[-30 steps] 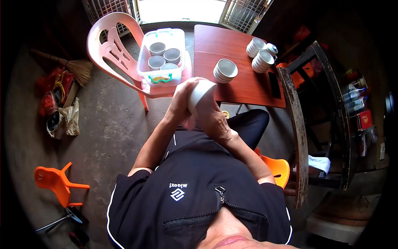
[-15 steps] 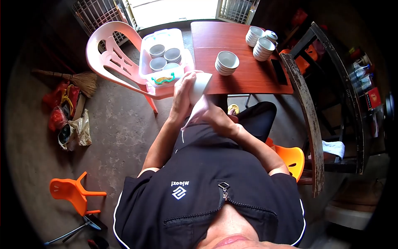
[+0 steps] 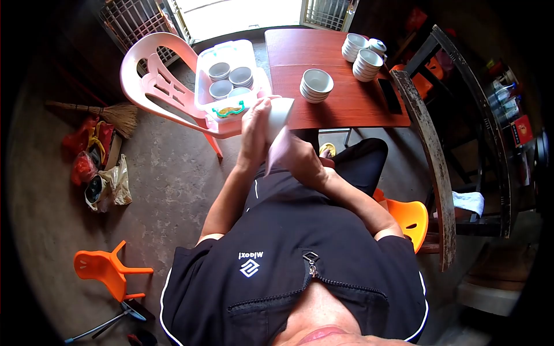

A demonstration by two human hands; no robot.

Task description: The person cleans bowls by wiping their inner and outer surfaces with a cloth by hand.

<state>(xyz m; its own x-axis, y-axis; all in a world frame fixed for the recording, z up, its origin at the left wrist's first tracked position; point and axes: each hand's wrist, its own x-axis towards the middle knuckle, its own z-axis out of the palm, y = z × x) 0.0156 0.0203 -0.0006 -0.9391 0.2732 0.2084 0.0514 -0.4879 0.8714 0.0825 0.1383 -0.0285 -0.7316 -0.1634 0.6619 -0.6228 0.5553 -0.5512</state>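
While your left hand grips one bowl and right hand grasps pink cloth, wiping appears unfinished; stacked bowls, one o'clock; boxed bowls, eleven.

Centre stage, the bowl sits between left hand and right hand, the cloth on its near side! Far left, a chair carries a box with small cups inside. Far right, a table: one stack mid-table, two more stacks beyond, rightward. Near left, a stool.
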